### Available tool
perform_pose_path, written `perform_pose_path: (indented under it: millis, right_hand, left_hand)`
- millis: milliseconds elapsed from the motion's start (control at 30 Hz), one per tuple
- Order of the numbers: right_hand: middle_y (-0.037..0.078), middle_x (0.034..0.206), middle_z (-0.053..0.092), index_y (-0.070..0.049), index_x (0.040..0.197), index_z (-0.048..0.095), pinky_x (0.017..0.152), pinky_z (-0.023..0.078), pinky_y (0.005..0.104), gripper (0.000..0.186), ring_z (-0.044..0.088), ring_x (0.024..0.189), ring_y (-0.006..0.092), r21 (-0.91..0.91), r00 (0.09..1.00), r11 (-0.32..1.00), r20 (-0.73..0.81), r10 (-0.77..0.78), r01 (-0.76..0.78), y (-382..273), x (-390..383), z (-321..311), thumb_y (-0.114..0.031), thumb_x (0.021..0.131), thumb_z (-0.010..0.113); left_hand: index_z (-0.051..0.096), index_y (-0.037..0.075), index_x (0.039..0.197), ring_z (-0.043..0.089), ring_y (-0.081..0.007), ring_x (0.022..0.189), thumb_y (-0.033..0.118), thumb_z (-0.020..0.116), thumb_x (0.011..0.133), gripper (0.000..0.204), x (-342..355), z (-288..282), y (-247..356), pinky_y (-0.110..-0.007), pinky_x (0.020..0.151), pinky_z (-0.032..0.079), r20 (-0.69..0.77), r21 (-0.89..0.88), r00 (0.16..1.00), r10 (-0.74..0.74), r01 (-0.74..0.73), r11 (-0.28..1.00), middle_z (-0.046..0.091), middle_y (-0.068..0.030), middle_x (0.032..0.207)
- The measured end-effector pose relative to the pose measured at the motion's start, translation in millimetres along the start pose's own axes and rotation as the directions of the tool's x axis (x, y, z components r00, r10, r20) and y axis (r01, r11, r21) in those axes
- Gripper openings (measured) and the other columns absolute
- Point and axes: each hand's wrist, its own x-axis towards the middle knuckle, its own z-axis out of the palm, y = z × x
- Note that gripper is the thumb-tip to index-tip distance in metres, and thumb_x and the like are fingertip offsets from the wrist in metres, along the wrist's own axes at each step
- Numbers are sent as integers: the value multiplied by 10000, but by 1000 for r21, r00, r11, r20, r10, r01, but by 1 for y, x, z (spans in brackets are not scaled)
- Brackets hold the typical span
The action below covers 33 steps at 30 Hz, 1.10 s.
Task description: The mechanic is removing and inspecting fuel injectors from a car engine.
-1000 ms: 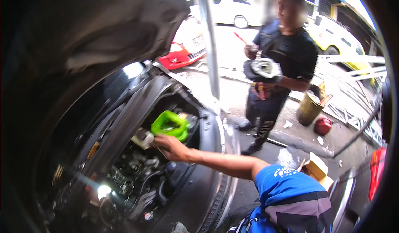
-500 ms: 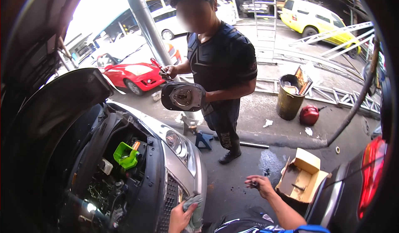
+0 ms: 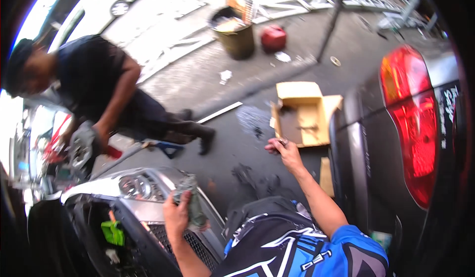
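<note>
At 7 o'clock the left hand [image 3: 176, 216] closes round a grey-green rag [image 3: 195, 205], best held bunched so no corner snags the silver car [image 3: 143, 210]; at 4 the right hand [image 3: 284, 150] curls, and I cannot tell whether it pinches anything. Beyond, the stained floor [image 3: 220, 161] bears a cardboard box [image 3: 299, 89] at 3, with a co-worker [image 3: 96, 74] past 9 and a bucket [image 3: 237, 44] at 12.
</note>
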Motion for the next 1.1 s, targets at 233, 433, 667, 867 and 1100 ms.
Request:
perform_pose_path:
  millis: [233,433,667,867,1100]
  right_hand:
    - [49,953,760,-58,1207,721,722,538,271,356,698,810,112,-27,869,978,-464,172,-207,27,-25,-79,-345,1130,524]
    - [48,900,719,-89,1133,627,688,529,252,296,705,779,141,38,771,981,-612,174,-191,63,-2,-115,-337,1149,467]
    - [47,877,688,-85,1099,613,696,545,269,300,714,792,153,117,749,974,-623,225,-195,167,94,-145,-364,1134,511]
    - [83,953,746,-27,1157,680,723,551,264,381,715,809,149,70,835,986,-525,168,-154,269,172,-174,-358,1138,493]
    - [82,1033,752,-82,1189,660,751,555,258,198,716,859,137,80,916,997,-401,30,3,341,259,-192,-248,1084,636]
  left_hand:
    - [700,-52,1209,656,-134,868,276,726,1034,373,137,50,10,-298,812,534,205,-22,975,88,-85,996,773,-91,985]
    - [671,-71,1146,654,-196,792,269,756,997,381,270,138,12,-348,780,540,337,-23,908,250,-257,966,740,-171,923]
    - [651,-55,1075,663,-268,756,313,846,898,453,381,269,-12,-376,760,541,456,26,805,379,-438,899,709,-208,870]
    - [723,-13,1113,777,-302,939,511,924,758,664,439,409,-84,-409,854,580,582,10,720,379,-472,882,784,-203,984]
    - [695,-5,1050,745,-412,965,632,809,836,681,471,512,-171,-492,861,562,558,63,678,479,-610,790,758,-243,972]
